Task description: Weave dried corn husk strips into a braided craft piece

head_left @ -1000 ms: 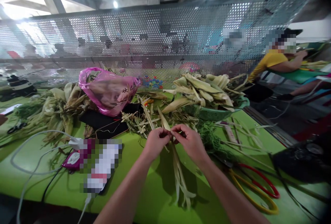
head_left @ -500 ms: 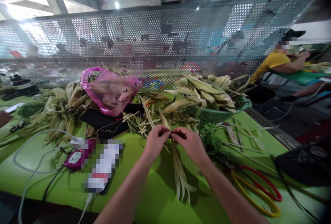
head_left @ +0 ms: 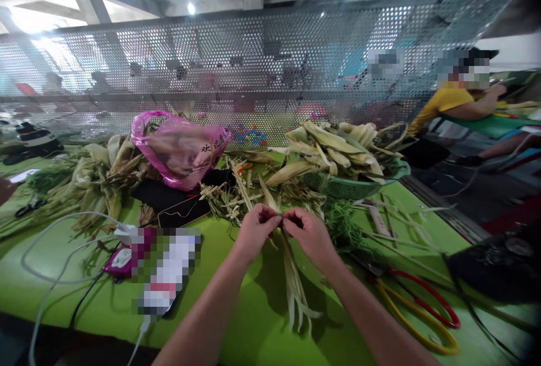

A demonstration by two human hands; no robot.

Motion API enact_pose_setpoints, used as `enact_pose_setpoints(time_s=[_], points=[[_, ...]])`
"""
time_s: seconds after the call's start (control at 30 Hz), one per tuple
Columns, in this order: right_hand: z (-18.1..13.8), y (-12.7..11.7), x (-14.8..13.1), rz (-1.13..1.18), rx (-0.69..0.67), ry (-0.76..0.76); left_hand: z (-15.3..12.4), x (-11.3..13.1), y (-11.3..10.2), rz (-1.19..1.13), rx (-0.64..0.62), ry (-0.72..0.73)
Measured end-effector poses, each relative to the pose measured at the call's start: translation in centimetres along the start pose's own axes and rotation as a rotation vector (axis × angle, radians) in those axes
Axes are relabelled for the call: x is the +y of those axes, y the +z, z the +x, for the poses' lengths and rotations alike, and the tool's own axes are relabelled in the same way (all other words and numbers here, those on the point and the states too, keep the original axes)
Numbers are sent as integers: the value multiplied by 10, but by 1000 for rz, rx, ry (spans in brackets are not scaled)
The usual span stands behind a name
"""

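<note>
Over the middle of the green table, my left hand and my right hand meet fingertip to fingertip. Both pinch a pale corn husk bundle, whose split strips fan out downward toward me. Its pointed upper end rises between and beyond my hands. What exactly lies between the fingertips is too small to make out, perhaps a thin tie. A green basket heaped with dried corn husks stands behind my right hand. Husk scraps lie just beyond my left hand.
Scissors with red and yellow handles lie at right, near green string. A pink plastic bag sits at back left. A charging phone, purple power bank and cables lie left. A perforated metal screen stands behind; a person in yellow sits right.
My hands have barely moved; the fingertips shift slightly at the same pinch point on the husks. The seated person's arm at the right moves a little.
</note>
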State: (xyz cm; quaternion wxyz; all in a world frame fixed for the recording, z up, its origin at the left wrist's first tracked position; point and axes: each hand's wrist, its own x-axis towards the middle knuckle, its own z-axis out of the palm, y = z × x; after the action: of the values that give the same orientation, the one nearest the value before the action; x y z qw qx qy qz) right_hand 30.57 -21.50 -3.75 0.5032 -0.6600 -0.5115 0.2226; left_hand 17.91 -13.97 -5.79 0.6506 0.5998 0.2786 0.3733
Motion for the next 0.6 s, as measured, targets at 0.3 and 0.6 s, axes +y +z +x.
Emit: enact_pose_setpoints(time_s=[0.3,0.6], points=[[2,-3,6,-5,-43,-1,-1,6,0,320,37,193],[0,-10,1,-201,-31,-181,-3,4,-3,549,57,245]])
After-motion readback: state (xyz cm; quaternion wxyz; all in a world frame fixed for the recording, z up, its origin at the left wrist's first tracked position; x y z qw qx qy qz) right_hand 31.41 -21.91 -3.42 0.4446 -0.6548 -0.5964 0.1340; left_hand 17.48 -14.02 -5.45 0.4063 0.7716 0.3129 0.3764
